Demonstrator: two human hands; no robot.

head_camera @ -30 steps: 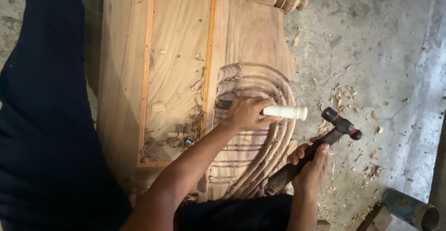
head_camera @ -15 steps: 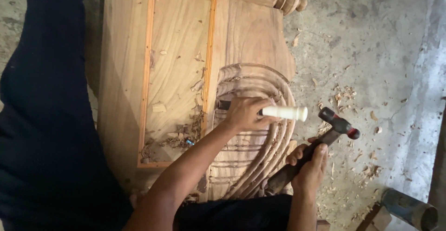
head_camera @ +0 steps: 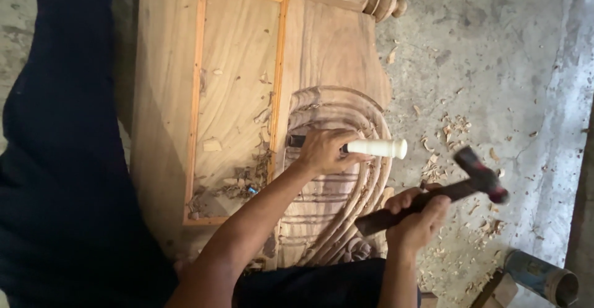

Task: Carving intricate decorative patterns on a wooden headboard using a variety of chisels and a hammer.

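My left hand [head_camera: 325, 151] grips a chisel with a white handle [head_camera: 377, 148], its blade set against the curved carved grooves of a wooden panel [head_camera: 334, 54]. My right hand [head_camera: 414, 218] holds the dark handle of a hammer; the hammer head [head_camera: 481, 173] hangs raised to the right of the chisel's white end, a short gap away. The carved arcs [head_camera: 346, 190] run under both hands.
The panel has a recessed rectangular field [head_camera: 238, 79] with wood chips in it and a turned knob [head_camera: 383, 0] at its top. Shavings lie on the concrete floor [head_camera: 489, 54]. A cylindrical can [head_camera: 541, 277] lies at the bottom right. Dark clothing fills the left side.
The hammer head has drawn a little further right and away from the chisel's end. The left hand and chisel stay in place.
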